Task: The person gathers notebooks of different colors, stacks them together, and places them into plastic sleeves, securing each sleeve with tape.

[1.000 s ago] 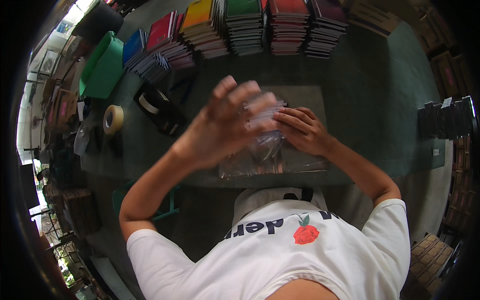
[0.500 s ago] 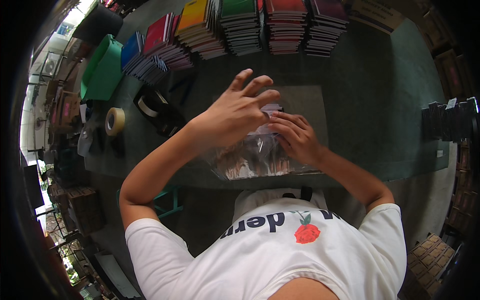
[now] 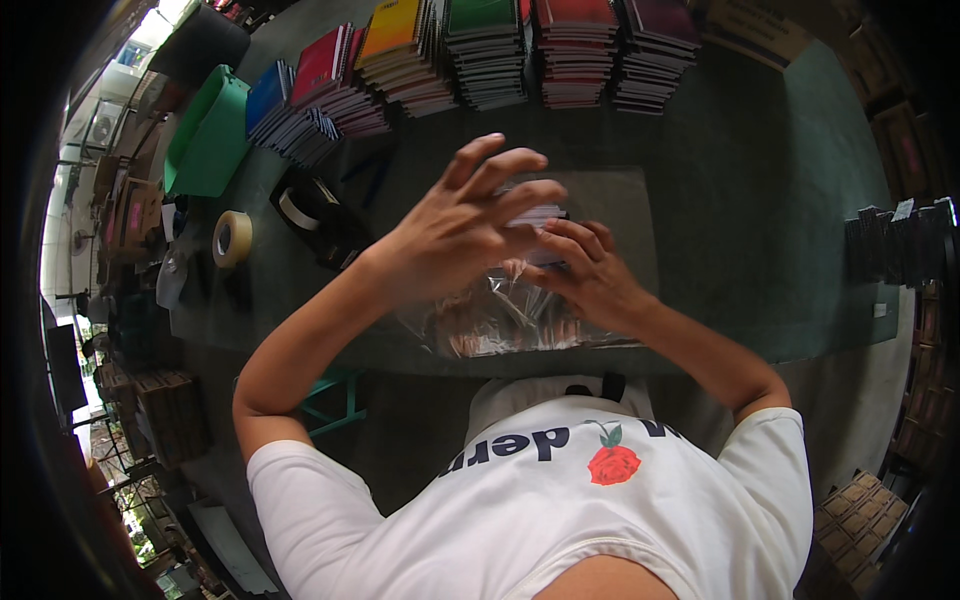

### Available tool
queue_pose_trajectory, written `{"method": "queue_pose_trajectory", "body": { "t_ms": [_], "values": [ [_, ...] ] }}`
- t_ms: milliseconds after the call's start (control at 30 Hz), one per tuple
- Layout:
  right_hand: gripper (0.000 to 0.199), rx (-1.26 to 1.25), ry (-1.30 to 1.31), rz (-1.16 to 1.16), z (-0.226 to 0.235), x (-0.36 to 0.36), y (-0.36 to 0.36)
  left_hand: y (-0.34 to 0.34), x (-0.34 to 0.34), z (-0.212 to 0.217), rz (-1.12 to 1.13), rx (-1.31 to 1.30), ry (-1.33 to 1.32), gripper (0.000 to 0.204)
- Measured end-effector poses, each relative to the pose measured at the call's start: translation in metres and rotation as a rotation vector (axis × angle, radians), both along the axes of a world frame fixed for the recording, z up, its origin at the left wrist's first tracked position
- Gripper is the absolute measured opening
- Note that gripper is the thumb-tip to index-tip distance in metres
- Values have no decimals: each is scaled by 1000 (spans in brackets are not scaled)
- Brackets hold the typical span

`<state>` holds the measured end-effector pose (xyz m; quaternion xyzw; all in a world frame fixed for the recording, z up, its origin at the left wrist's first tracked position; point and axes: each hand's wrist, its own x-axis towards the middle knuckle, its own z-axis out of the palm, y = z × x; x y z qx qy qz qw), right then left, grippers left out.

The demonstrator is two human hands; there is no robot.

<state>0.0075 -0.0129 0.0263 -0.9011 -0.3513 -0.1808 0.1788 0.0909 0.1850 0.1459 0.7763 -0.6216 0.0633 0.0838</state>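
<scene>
Above the table's near edge, my left hand (image 3: 470, 220) is raised with its fingers spread; its thumb is hidden. It partly covers a small white-edged stack of paper or a notebook (image 3: 540, 213). My right hand (image 3: 595, 275) is on that item's right side, fingers bent at its edge and closed on crinkled plastic. This clear plastic bag (image 3: 515, 325) spreads from beneath both hands toward my body and shines with reflections. How far the white-edged item sits inside the bag cannot be made out. Another flat clear plastic piece (image 3: 628, 205) lies on the table behind my right hand.
Along the far side stand stacks of spiral notebooks (image 3: 485, 60) in several colours. A black tape dispenser (image 3: 325, 225), a tape roll (image 3: 233, 238) and a green bin (image 3: 208, 135) are at the left. Dark stacked items (image 3: 895, 245) stand at the right edge, and a cardboard box (image 3: 755, 35) far right.
My left hand has shifted slightly, its fingers tilting right. My right hand's thumb has moved left and away from its fingers, and the plastic bag has crumpled differently.
</scene>
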Motion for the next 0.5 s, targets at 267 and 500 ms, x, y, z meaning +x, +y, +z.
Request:
{"method": "queue_pose_trajectory", "body": {
  "t_ms": [267,500],
  "values": [
    [55,60,-11,-41,-5,-1,1,-8,13,5,93,181,-20,10],
    [47,321,71,-14,-3,-2,-1,-23,5,-19,35,156,1,11]
  ]
}}
